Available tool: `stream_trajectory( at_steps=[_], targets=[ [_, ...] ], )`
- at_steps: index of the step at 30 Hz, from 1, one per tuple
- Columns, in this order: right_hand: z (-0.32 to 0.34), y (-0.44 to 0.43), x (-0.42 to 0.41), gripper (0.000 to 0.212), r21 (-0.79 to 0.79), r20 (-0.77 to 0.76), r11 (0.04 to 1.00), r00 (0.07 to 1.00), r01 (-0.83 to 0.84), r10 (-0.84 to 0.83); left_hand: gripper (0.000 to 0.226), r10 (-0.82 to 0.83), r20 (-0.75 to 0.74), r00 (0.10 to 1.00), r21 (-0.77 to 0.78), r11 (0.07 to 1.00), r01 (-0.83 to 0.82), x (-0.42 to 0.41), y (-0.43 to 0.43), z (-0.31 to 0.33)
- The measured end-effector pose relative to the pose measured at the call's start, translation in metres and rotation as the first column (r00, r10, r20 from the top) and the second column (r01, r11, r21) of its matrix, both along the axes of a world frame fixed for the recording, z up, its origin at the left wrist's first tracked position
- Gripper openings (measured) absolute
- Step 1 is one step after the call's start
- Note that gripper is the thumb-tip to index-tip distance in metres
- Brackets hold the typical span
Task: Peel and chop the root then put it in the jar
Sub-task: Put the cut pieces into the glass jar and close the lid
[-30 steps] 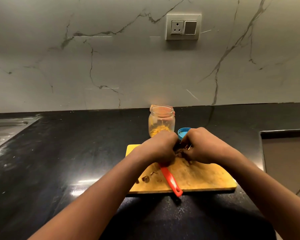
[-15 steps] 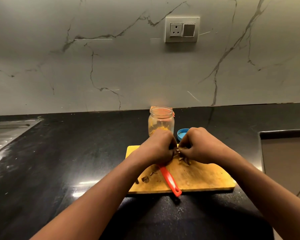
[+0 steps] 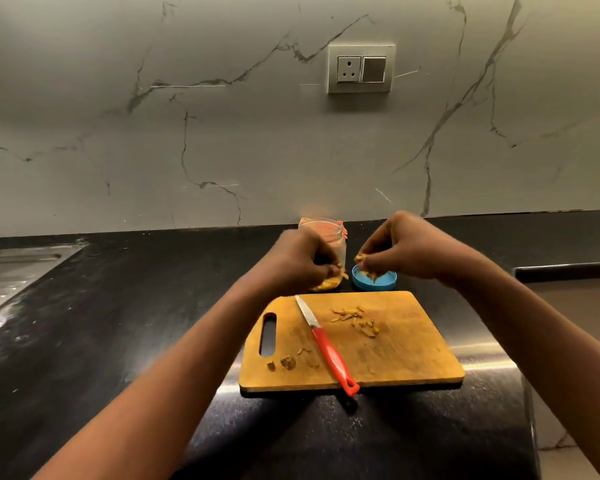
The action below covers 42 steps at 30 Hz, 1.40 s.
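My left hand (image 3: 300, 259) and my right hand (image 3: 400, 247) are raised above the far edge of the wooden cutting board (image 3: 406, 355), each pinching yellow chopped root pieces. The left hand partly covers the glass jar (image 3: 329, 237), which stands open behind the board with yellow pieces at its bottom. The right hand holds its pieces just right of the jar, above the blue lid (image 3: 378, 284). More chopped root strips (image 3: 355, 320) lie on the board. A red-handled knife (image 3: 328, 346) rests across the board, blade pointing away. Brown peel scraps (image 3: 286, 362) sit near the board's handle slot.
The black countertop (image 3: 118, 323) carries everything. A steel sink drainboard (image 3: 11, 271) lies at the far left. A recessed tray or hob edge (image 3: 568, 268) is at the right. A wall socket (image 3: 361, 69) sits on the marble backsplash.
Both hands lifted off the board with chopped root pieces and moved back toward the jar. The knife and leftover strips, earlier hidden under the hands, now show.
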State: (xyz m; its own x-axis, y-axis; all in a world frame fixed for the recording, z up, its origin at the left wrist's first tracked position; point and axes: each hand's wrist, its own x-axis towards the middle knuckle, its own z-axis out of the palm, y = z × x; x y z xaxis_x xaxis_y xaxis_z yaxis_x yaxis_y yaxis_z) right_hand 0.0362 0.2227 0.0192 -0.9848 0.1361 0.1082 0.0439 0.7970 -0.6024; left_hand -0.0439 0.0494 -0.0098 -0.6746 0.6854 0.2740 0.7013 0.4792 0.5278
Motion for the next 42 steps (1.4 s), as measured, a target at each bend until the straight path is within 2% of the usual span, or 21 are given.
stream_trajectory(
  at_steps=[8, 14, 24, 34, 42],
  targets=[
    [0.049, 0.001, -0.06, 0.013, -0.129, -0.129, 0.991, 0.99, 0.035, -0.052, 0.017, 0.206, -0.04, 0.978, 0.087, 0.975, -0.202, -0.049, 0.006, 0.054],
    [0.035, -0.012, -0.101, 0.012, 0.058, -0.12, 0.992, 0.988, 0.108, -0.101, 0.016, 0.268, 0.045, 0.962, 0.011, 0.963, -0.268, -0.073, 0.018, 0.046],
    [0.028, -0.022, -0.105, 0.022, 0.347, -0.132, 0.938, 0.991, 0.027, 0.02, 0.024, 0.207, 0.07, 0.976, 0.047, 0.976, -0.211, -0.075, 0.008, 0.045],
    [0.027, -0.021, -0.099, 0.016, 0.36, -0.193, 0.933, 0.978, -0.005, 0.079, 0.011, 0.192, 0.023, 0.981, 0.063, 0.979, -0.193, -0.069, 0.006, 0.045],
    [0.03, -0.024, -0.092, 0.01, 0.401, -0.194, 0.916, 0.975, -0.018, 0.104, 0.009, 0.186, -0.023, 0.982, 0.046, 0.982, -0.185, -0.064, 0.007, 0.042]
  ],
)
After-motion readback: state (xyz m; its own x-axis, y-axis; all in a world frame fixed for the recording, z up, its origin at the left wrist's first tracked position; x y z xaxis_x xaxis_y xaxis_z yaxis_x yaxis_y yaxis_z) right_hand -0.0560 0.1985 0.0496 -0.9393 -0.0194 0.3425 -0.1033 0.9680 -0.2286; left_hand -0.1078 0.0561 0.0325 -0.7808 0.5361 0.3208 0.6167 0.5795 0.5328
